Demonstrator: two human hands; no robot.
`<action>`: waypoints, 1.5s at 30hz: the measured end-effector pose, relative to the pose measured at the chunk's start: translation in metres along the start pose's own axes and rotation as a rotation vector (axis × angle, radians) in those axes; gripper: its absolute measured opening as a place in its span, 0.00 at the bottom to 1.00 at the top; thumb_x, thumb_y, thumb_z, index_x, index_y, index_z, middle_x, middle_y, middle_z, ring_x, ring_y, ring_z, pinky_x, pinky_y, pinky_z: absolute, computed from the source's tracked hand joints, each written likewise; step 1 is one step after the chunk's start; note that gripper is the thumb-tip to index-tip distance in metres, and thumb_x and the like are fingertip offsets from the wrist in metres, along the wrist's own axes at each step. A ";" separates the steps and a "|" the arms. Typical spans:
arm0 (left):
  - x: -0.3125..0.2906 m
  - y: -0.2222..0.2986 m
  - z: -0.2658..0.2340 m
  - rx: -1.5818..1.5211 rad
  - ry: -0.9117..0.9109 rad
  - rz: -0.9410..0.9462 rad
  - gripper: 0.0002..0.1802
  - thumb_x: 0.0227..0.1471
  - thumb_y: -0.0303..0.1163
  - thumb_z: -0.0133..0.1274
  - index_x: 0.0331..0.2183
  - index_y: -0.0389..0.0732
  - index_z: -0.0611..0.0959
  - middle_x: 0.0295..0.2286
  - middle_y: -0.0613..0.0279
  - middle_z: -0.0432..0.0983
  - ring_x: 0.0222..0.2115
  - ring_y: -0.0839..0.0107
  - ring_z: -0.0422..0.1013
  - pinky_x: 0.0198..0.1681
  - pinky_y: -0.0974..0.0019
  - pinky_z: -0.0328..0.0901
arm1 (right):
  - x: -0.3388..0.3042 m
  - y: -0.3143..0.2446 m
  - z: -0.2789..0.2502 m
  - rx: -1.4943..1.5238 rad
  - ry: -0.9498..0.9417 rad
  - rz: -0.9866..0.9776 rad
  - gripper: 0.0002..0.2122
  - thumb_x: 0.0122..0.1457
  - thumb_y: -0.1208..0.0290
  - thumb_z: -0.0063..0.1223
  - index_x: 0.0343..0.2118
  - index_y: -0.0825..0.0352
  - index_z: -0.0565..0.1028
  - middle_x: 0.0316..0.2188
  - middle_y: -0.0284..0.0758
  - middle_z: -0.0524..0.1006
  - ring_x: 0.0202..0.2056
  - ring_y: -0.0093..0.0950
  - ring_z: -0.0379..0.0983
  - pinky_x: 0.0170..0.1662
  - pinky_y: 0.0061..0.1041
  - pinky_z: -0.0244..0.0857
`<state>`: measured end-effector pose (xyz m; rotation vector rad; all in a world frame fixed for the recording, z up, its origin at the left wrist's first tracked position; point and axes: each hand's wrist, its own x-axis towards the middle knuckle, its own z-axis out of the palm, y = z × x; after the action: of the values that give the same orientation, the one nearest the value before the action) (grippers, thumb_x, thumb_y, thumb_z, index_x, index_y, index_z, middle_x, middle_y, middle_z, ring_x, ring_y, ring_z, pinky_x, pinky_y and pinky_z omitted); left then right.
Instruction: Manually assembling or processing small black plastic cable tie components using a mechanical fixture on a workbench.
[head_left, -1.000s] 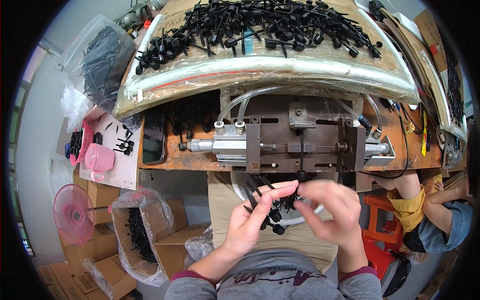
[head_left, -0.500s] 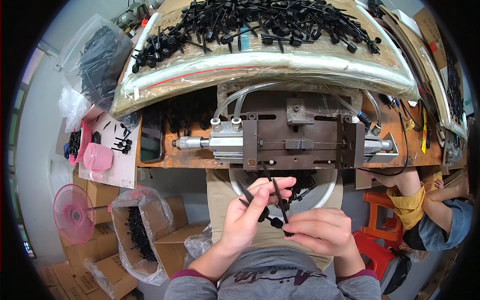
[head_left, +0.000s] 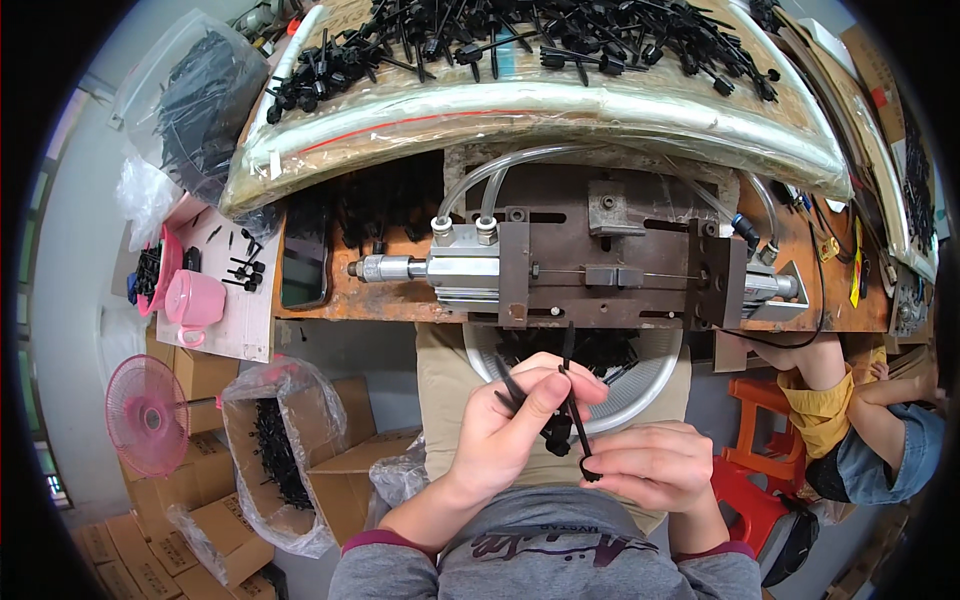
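A slim black rod [head_left: 578, 425] is pinched at its capped lower end between the thumb and fingers of the right hand [head_left: 660, 465], and its shaft is slanted up toward 11 o'clock, to the left thumb (whether it is touched there cannot be told). A small bunch of similar black parts [head_left: 556, 438] is clasped in the left hand [head_left: 505, 425], thumb folded over. Taking the hands as the dial's centre, a white basin [head_left: 660, 375] is seen just beyond at 12 o'clock, with more black pieces lying in it. Farther along 12 o'clock, a brown metal fixture [head_left: 560, 235] is set on the worn orange-brown bench [head_left: 385, 305], flanked by silver cylinders [head_left: 465, 270] and fed by clear tubes [head_left: 540, 152]. Above it, a plastic-wrapped board [head_left: 540, 110] is heaped with black parts. At 10 o'clock, a pink mug [head_left: 195, 300] is stood on a pale surface [head_left: 235, 325]. At 9 o'clock, a plastic-lined carton [head_left: 350, 485] is filled with dark pieces, near a pink fan [head_left: 147, 415]. Toward 3 o'clock, an orange stool [head_left: 745, 420] is seen beside another person [head_left: 820, 410], partly in view.
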<state>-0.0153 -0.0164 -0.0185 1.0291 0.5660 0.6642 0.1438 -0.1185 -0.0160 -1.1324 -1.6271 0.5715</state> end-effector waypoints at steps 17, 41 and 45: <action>-0.002 -0.006 0.002 0.033 0.016 0.029 0.20 0.62 0.38 0.44 0.33 0.29 0.81 0.35 0.53 0.74 0.31 0.71 0.70 0.36 0.68 0.67 | 0.001 0.000 0.002 -0.010 0.031 -0.008 0.12 0.41 0.80 0.66 0.32 0.72 0.80 0.29 0.40 0.79 0.26 0.31 0.78 0.28 0.25 0.73; -0.003 0.002 0.004 0.101 -0.022 -0.031 0.19 0.61 0.36 0.45 0.37 0.28 0.81 0.36 0.53 0.75 0.27 0.72 0.70 0.33 0.71 0.66 | 0.006 -0.003 0.000 -0.193 0.109 -0.048 0.14 0.37 0.82 0.66 0.31 0.71 0.80 0.38 0.41 0.78 0.34 0.33 0.78 0.35 0.27 0.74; -0.002 -0.003 -0.002 0.017 -0.024 -0.021 0.22 0.64 0.40 0.39 0.44 0.31 0.79 0.35 0.60 0.70 0.27 0.77 0.68 0.34 0.73 0.66 | 0.012 0.001 -0.004 -0.334 0.181 0.042 0.12 0.38 0.82 0.65 0.30 0.73 0.79 0.41 0.44 0.77 0.37 0.36 0.77 0.38 0.30 0.73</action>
<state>-0.0168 -0.0177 -0.0218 1.0449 0.5620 0.6292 0.1477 -0.1083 -0.0092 -1.4218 -1.5796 0.2175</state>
